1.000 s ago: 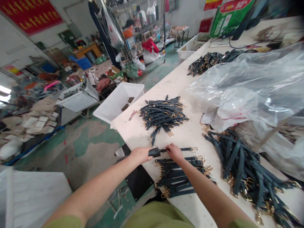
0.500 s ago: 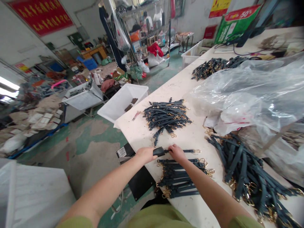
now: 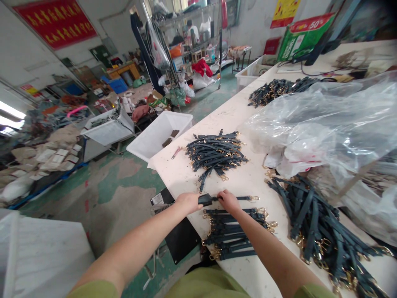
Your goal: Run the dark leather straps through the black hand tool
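My left hand (image 3: 187, 202) is closed round a small black tool (image 3: 205, 199) at the near edge of the white table (image 3: 245, 182). My right hand (image 3: 228, 200) is closed on a dark blue strap (image 3: 240, 198) with a gold clasp, pressing it flat against the table just right of the tool. The tool's tip meets the strap's left end between my two hands. Directly below my hands lies a neat row of the same straps (image 3: 234, 231).
A heap of straps (image 3: 217, 152) lies further back, a bigger loose pile (image 3: 322, 223) to the right, another pile (image 3: 279, 89) far off. Crumpled clear plastic bags (image 3: 325, 120) cover the table's right side. White bins (image 3: 161, 134) stand on the floor at left.
Hands, tool and strap keep the same hold and place on the table. Only the head camera has shifted slightly.
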`<action>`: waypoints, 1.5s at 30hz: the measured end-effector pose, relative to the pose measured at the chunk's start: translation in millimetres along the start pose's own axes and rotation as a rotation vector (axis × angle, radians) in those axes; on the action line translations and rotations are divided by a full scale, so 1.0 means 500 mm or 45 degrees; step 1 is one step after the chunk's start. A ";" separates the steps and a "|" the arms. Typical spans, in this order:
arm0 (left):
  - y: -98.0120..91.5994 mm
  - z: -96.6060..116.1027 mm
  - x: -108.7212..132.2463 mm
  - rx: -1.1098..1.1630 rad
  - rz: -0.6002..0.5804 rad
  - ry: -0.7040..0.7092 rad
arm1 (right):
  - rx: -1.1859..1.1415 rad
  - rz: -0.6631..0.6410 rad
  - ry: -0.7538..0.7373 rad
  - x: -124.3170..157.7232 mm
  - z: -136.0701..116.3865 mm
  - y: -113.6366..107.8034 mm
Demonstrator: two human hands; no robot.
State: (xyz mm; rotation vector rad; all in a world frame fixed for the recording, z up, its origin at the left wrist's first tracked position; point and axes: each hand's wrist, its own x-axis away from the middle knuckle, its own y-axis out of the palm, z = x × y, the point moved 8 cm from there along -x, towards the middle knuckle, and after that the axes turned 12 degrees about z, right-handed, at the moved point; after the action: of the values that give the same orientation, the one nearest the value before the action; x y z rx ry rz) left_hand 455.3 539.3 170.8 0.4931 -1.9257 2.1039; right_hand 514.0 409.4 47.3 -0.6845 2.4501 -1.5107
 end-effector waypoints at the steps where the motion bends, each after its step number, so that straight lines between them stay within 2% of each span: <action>1: -0.001 0.004 -0.001 -0.013 0.018 0.007 | -0.001 -0.001 -0.005 -0.001 0.000 0.000; 5: 0.000 0.001 0.002 -0.014 0.056 0.016 | -0.004 0.010 -0.041 -0.001 0.000 -0.001; 10: -0.009 -0.087 0.065 -0.008 0.120 -0.136 | 0.037 0.019 -0.006 -0.005 -0.007 -0.007; 12: -0.010 -0.119 0.102 0.025 0.129 -0.214 | 0.074 0.035 -0.053 -0.012 -0.027 -0.010; 14: -0.005 -0.134 0.135 0.078 0.120 -0.267 | 0.120 0.020 -0.128 -0.017 -0.053 -0.007; 18: 0.015 -0.138 0.183 0.194 0.084 -0.349 | 0.199 -0.052 -0.191 -0.005 -0.079 0.015; 25: 0.046 -0.150 0.231 0.293 0.113 -0.392 | 0.143 -0.077 -0.055 0.049 -0.058 0.032; 29: 0.055 -0.145 0.240 0.318 0.086 -0.414 | 0.115 -0.088 -0.050 0.056 -0.063 0.024; 39: 0.050 -0.125 0.241 0.310 0.083 -0.382 | -0.005 -0.152 -0.073 0.054 -0.055 0.028; 45: 0.051 -0.122 0.241 0.299 0.088 -0.381 | -0.051 -0.189 -0.156 0.053 -0.060 0.030</action>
State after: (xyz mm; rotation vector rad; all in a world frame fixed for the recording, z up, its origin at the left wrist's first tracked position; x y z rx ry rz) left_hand 330.3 592.2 192.3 0.8441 -1.8732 2.4339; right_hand 475.2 426.4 50.3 -0.9566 2.3909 -1.4262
